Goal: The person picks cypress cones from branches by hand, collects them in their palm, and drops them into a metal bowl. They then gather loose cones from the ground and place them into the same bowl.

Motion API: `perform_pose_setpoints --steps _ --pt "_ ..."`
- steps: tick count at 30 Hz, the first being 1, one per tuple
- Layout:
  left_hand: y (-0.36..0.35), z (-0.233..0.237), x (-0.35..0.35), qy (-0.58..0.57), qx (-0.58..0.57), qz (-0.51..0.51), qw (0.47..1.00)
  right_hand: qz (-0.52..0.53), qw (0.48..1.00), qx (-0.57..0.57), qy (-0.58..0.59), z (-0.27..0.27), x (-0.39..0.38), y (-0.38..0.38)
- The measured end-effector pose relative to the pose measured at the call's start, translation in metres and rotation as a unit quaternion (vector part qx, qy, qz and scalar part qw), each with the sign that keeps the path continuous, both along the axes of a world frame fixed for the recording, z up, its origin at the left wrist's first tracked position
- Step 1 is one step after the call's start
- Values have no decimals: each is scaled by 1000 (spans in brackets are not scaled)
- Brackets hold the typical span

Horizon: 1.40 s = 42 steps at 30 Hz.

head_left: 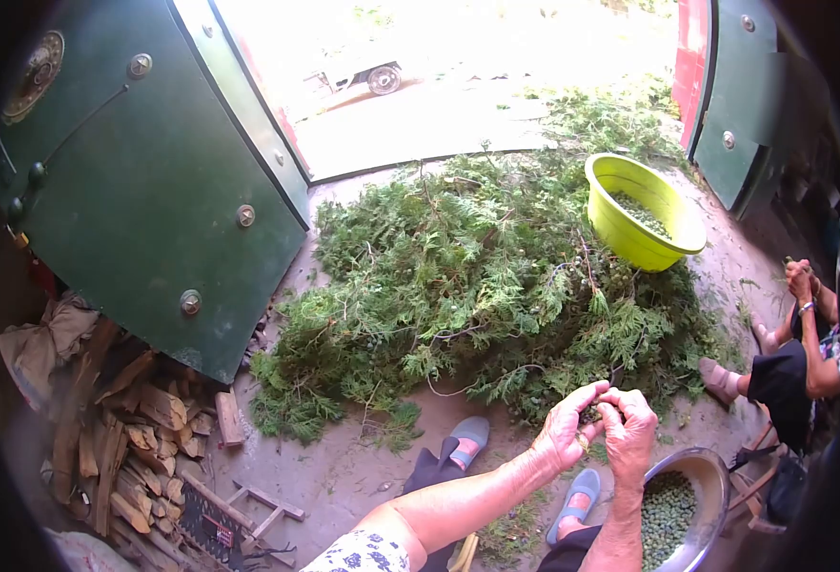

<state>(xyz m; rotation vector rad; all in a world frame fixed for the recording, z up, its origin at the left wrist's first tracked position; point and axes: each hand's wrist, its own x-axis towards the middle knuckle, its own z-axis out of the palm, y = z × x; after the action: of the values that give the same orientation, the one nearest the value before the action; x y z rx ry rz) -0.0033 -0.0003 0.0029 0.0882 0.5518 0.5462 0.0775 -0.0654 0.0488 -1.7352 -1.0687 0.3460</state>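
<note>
My left hand (565, 429) is held up with its fingers curled round some small green cones (588, 415), which show only in part. Pressed against it, my right hand (627, 419) has thumb and fingertips pinched together; what lies between them is too small to make out. Below my right forearm stands a metal basin (718, 477) holding many small round green cones (666, 515). In front of both hands spreads a large heap of cut evergreen branches (477, 286).
A yellow-green tub (620, 229) with green cones tilts on the heap. At right sits another person (810, 353), hands together. Split firewood (143, 448) and a small wooden frame (265, 515) lie at left, below a green metal door (153, 191). A wheeled vehicle (382, 80) stands outside.
</note>
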Motion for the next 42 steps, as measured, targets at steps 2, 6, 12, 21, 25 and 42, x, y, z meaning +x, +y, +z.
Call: perform_pose_setpoints --steps 2,6,12,21,25,42 --pt "0 -4 2 5 -8 -2 1000 8 999 -13 -32 0 0 0" --pt "0 -13 6 0 1 4 1000 19 998 -26 -61 -2 0 2" --pt "1 -12 6 49 23 -8 998 32 996 -15 -82 -6 3 2" --pt "1 -2 4 24 20 -28 999 -46 997 2 -55 -3 7 5" --pt "2 1 4 -56 29 -28 998 -89 995 30 29 10 9 7" --pt "4 -11 6 1 57 -17 998 33 999 -6 2 11 -12 8"
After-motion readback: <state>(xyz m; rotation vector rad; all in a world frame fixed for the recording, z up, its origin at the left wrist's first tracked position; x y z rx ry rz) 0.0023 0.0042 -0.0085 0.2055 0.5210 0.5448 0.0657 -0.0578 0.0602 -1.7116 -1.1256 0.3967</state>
